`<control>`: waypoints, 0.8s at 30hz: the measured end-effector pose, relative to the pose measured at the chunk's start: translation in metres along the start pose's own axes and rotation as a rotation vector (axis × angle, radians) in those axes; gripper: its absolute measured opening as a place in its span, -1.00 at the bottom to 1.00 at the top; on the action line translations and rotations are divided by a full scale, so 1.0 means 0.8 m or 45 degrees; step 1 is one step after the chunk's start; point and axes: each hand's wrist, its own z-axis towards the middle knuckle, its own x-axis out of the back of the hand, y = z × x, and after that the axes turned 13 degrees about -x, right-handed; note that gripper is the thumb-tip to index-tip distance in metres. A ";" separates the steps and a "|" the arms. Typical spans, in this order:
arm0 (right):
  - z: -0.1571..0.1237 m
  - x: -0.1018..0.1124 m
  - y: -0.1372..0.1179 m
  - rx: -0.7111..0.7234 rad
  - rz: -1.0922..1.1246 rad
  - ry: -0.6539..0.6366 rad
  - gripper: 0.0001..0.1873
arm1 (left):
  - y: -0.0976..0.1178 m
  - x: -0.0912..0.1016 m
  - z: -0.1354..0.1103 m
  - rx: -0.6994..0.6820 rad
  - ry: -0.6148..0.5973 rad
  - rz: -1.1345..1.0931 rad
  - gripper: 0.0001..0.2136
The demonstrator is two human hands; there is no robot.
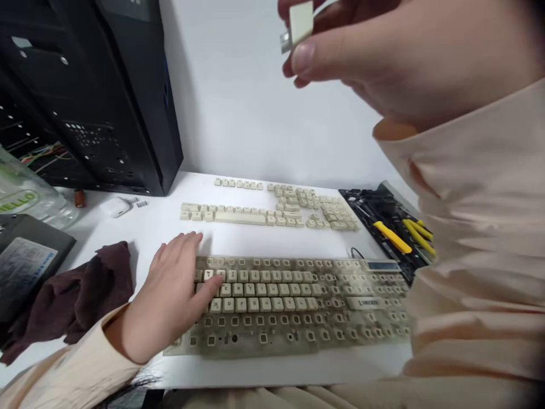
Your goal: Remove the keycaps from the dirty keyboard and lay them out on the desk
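Working at a white desk (272, 369), a person is sitting before a black computer tower (97, 96) that is standing at ten o'clock against a white wall (255, 96). A grimy keyboard (298, 341) is lying at six o'clock, with most of its keycaps off: bare sockets are showing across its right side and bottom row, while a block of keys is remaining at its left middle and a few are staying on at the right. Loose cream keycaps (240, 218) are sitting in neat rows at twelve o'clock, so a good share is already off and a smaller share is left on the board. Yellow-handled pliers (394, 237) are lying at two o'clock, and a dark brown cloth (80, 295) is bunching at eight o'clock. The left hand (168, 289) is resting at the keyboard's upper left edge, its fingers (185, 241) close together on the desk and its thumb (215, 281) apart, pressing on a key. Up at one o'clock, the right hand (374, 62) is raising a small cream piece (301, 21) with a metal end, pinching it between thumb and fingers
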 end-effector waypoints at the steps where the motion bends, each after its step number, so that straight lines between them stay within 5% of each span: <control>1: 0.005 -0.003 0.000 0.004 -0.128 0.040 -0.60 | 0.001 -0.001 -0.001 0.002 -0.002 0.005 -0.41; 6: 0.041 -0.041 0.017 0.006 -0.471 -0.102 -0.72 | 0.004 -0.004 -0.004 -0.022 -0.027 0.066 -0.45; 16: 0.118 -0.165 0.130 -0.060 -0.925 -0.539 -0.73 | 0.011 -0.003 -0.007 -0.003 -0.069 0.023 -0.48; 24: 0.137 -0.200 0.170 -0.222 -1.177 -0.848 -0.70 | 0.012 0.003 -0.007 0.049 -0.069 -0.006 -0.48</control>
